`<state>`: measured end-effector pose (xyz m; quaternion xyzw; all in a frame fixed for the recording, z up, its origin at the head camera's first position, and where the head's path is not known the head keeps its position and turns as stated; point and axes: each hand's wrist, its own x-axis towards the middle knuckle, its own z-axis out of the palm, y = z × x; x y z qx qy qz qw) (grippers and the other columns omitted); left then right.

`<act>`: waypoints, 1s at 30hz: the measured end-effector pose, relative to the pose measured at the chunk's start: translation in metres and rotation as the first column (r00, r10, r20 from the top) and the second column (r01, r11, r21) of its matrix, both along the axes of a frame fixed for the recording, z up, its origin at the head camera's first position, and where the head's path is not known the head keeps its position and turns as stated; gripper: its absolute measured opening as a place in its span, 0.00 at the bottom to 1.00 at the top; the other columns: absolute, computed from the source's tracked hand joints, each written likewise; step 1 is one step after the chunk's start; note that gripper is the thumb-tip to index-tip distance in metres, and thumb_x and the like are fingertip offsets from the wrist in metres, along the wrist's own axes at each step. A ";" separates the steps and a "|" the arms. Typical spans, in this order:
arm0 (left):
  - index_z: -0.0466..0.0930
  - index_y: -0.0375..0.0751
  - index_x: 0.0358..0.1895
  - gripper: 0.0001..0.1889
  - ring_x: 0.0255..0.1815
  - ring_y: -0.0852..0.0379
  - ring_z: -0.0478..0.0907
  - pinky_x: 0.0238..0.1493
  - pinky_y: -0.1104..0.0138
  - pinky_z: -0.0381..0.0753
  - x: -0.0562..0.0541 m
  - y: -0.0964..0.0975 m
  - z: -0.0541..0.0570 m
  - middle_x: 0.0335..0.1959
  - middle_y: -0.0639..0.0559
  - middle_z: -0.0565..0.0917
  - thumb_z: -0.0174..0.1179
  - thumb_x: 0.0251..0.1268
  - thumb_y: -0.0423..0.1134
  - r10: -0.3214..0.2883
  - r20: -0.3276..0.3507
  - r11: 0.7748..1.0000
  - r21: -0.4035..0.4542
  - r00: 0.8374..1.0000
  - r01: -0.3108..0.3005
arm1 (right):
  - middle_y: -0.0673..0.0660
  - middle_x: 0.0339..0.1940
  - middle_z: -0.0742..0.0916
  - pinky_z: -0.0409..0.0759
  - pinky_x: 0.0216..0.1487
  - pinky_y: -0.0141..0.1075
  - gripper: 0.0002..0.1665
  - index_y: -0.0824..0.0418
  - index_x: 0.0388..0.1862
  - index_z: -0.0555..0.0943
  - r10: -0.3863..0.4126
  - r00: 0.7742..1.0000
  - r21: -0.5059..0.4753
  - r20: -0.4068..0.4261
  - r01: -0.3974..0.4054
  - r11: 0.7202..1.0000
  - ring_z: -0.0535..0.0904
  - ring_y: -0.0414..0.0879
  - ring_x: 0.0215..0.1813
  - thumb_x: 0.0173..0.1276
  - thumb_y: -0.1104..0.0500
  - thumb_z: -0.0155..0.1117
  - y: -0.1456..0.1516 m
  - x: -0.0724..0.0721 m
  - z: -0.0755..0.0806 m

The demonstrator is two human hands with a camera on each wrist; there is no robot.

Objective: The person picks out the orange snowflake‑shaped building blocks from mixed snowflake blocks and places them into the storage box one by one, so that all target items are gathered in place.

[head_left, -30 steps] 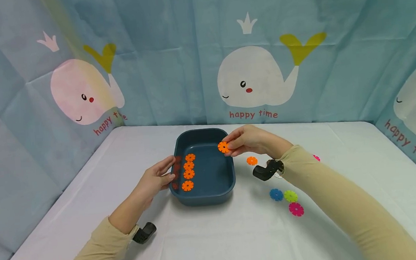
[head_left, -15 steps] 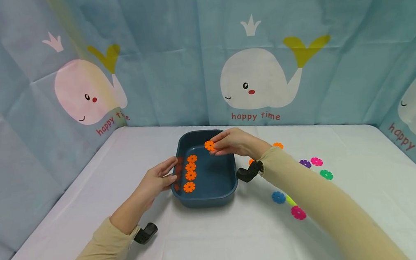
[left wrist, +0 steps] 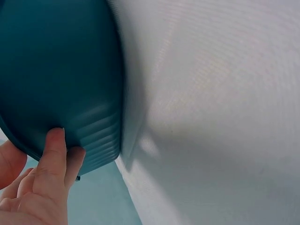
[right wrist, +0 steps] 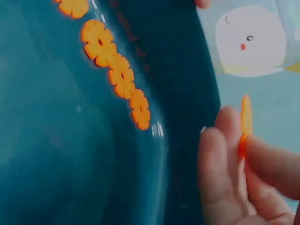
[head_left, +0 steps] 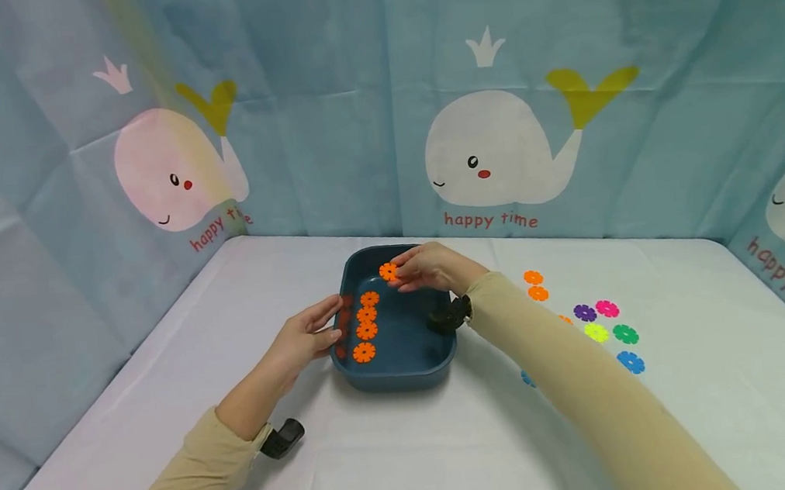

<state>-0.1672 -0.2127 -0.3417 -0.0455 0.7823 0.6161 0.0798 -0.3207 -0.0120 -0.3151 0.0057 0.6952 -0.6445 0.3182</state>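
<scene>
A dark blue plastic bin stands on the white table. On its floor, along the left side, lie several orange flower-shaped interlocking discs in a row. My left hand holds the bin's left rim; the left wrist view shows fingers on either side of the edge. Over the back of the bin, my right hand pinches another orange disc between thumb and fingertips. The right wrist view shows this disc edge-on above the bin's rim, with the row of discs inside.
Right of the bin lie loose discs: orange, purple, pink, yellow, green and blue. My right forearm hides part of that area. A light blue curtain with whale prints encloses the table.
My right hand has moved left over the bin with the orange disc, toward its back. The left hand still holds the rim. More loose discs show on the right as the head view shifts.
</scene>
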 end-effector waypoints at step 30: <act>0.56 0.43 0.76 0.30 0.66 0.40 0.69 0.59 0.53 0.75 0.002 0.001 -0.003 0.75 0.43 0.59 0.51 0.74 0.28 0.020 -0.009 0.999 -0.025 1.000 -0.020 | 0.64 0.40 0.87 0.84 0.45 0.41 0.11 0.71 0.47 0.83 0.313 0.935 0.474 -0.170 -0.201 0.857 0.83 0.50 0.37 0.69 0.72 0.57 -0.020 -0.023 -0.023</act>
